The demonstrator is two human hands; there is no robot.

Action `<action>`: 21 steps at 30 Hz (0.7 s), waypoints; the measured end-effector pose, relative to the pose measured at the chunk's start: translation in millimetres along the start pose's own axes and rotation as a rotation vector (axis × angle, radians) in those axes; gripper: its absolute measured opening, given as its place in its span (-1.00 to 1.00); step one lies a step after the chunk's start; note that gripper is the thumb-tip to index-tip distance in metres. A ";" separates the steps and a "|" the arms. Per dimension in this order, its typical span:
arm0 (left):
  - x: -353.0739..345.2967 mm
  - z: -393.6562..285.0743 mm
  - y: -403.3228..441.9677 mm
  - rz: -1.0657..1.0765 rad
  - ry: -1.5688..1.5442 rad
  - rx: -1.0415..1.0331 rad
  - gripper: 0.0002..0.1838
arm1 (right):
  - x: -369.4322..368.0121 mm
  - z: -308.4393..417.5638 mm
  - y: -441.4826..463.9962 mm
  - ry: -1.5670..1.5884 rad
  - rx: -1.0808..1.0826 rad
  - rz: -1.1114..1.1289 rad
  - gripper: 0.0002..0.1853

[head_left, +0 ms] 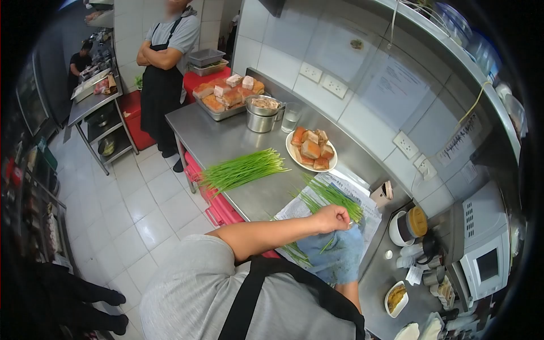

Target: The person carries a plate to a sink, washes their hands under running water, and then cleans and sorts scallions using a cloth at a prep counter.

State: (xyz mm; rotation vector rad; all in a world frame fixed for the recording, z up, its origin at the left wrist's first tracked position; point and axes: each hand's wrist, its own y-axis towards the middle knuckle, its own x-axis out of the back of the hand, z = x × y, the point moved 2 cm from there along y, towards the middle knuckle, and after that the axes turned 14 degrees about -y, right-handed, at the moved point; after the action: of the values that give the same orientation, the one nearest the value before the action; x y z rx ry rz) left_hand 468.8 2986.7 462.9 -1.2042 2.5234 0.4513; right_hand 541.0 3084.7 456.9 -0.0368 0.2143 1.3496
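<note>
My left hand (332, 219) reaches across with its fingers curled and pinched together, just above the blue cloth-like sheet (331, 255). What it pinches, if anything, is too small to make out. My right forearm runs up to the blue sheet, and the right hand is hidden behind or under it. Green stalks, which look like garlic chives (337, 198), lie on spread newspaper (371, 212) beyond my left hand. A few loose green pieces rest on and beside the blue sheet. A larger bundle of green stalks (246, 170) lies farther left on the steel counter (226, 141).
A plate of browned meat blocks (310, 148) stands near the wall. Behind are a metal pot (260, 119), a glass (290, 116) and a tray of meat (218, 113). A microwave (484, 260) and a small dish (395, 298) are at right. A person (164, 68) stands at the counter's far end.
</note>
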 end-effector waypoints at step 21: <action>139.9 -211.1 2.2 -0.435 -0.012 -0.601 -0.84 | 20.4 108.2 -55.0 -0.207 0.096 0.245 -0.87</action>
State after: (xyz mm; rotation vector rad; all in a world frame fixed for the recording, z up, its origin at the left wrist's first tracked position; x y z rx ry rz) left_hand 353.9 2805.5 597.3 -1.8867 2.0719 1.1363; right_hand 612.8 3108.3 554.1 0.2151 0.1101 1.5733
